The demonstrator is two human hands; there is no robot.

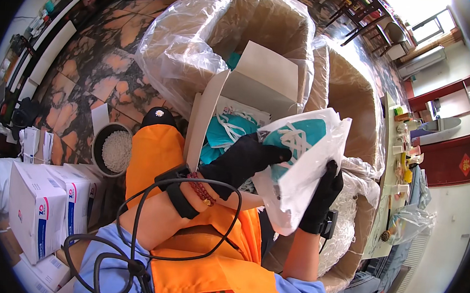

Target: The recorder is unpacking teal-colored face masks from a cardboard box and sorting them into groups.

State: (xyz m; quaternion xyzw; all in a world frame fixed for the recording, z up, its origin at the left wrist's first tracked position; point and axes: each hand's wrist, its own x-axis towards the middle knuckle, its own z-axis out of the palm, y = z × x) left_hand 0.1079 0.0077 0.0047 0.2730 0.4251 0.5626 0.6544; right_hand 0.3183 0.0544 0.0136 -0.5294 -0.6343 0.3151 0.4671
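An open cardboard box [249,93] on the lap holds teal shoes [222,132] with white laces. Above it, a thin clear plastic bag [304,167] contains one teal shoe [298,140]. The left hand [242,160] and right hand [324,193], both in black gloves, are closed on the bag's sides.

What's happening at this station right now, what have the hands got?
A seated person in black gloves holds a clear plastic bag with a teal, white-laced item inside. The left hand grips its near edge, the right hand its far side. Just behind it an open cardboard box holds more teal pieces. White cartons and a bowl of white pellets sit on the person's left.
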